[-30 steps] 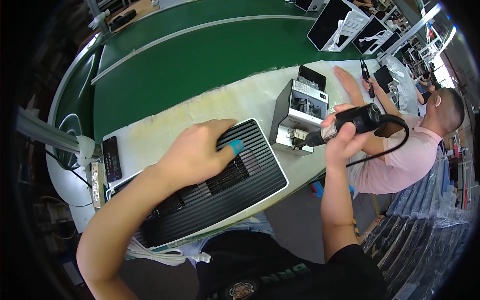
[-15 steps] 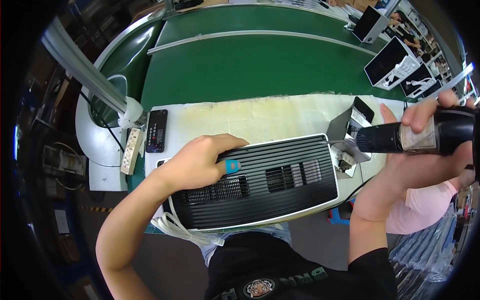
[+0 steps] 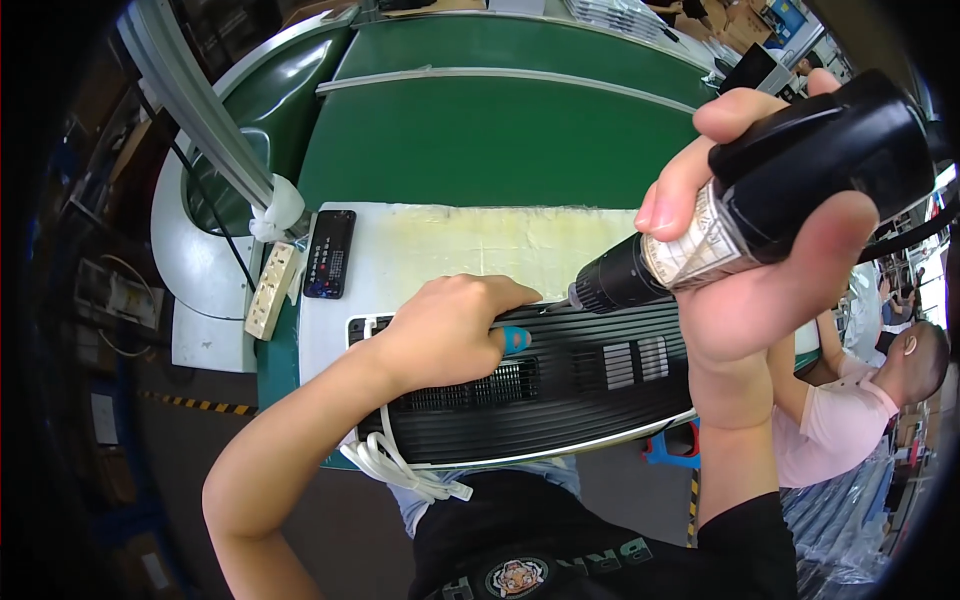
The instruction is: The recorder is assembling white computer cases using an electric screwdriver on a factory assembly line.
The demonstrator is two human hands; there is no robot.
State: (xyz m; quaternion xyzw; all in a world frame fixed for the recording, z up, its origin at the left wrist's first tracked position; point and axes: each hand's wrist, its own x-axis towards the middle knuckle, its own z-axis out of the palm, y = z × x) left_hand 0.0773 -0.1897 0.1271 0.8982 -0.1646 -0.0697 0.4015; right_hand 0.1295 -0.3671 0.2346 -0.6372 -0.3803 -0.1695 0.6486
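The black ribbed casing (image 3: 560, 385) lies flat on the pale mat (image 3: 470, 245) at the bench's near edge, a phone (image 3: 329, 253) beyond its left end. The left hand (image 3: 445, 335) presses on its top, fingers spread. The right hand (image 3: 770, 270), wrapped around the electric screwdriver (image 3: 760, 205), has swung in from the right; the bit now meets the casing's far edge, so fastening looks underway.

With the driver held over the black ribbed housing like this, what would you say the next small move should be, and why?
Probably ease the electric screwdriver down so its bit seats squarely at the housing's far edge. The right hand holds it tilted, with the tip right beside the left hand's fingertips, and the left hand lies flat on the black ribbed housing, steadying it. Whether the bit already touches cannot be told.
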